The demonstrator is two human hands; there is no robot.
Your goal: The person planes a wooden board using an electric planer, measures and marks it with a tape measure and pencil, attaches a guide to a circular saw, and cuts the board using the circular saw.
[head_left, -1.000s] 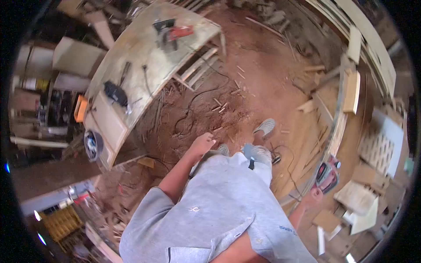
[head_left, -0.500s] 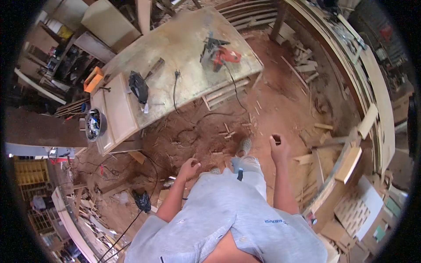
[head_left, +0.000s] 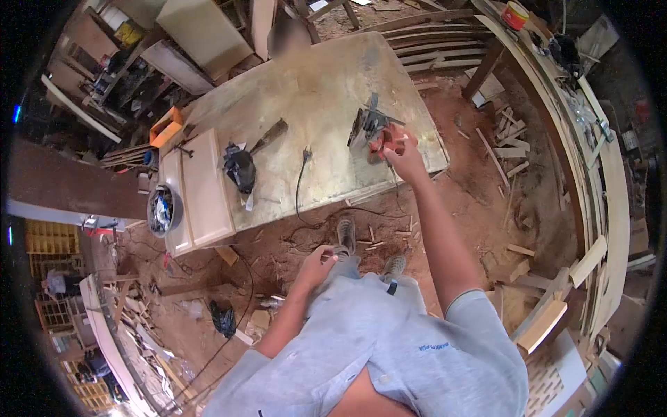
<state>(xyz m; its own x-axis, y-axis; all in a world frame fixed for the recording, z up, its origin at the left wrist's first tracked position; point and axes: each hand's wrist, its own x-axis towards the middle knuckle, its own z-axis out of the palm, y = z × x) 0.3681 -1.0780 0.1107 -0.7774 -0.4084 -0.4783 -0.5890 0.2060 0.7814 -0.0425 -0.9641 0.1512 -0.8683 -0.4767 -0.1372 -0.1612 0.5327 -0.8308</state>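
Observation:
On the right part of the worktable point(head_left: 333, 76) sits a red and dark grey circular saw point(head_left: 379, 132). My right hand point(head_left: 401, 149) is at its red body, the fingers curled round what looks like the handle. From the saw a cord hangs down over the table's near edge. My left hand point(head_left: 321, 264) hangs by my thigh, fingers loosely bent and apart, holding nothing. A black plug point(head_left: 306, 153) lies on the tabletop between the saw and a black plastic bag point(head_left: 240, 168).
A light wooden panel point(head_left: 208, 187), a bowl of small items point(head_left: 164, 210) and an orange box point(head_left: 167, 127) occupy the table's left end. Stacked boards point(head_left: 611, 222) line the right side. Wood scraps and cords litter the dirt floor.
I have come closer to the table. My right hand has moved from my side forward onto the saw. My left hand stays low near my thigh.

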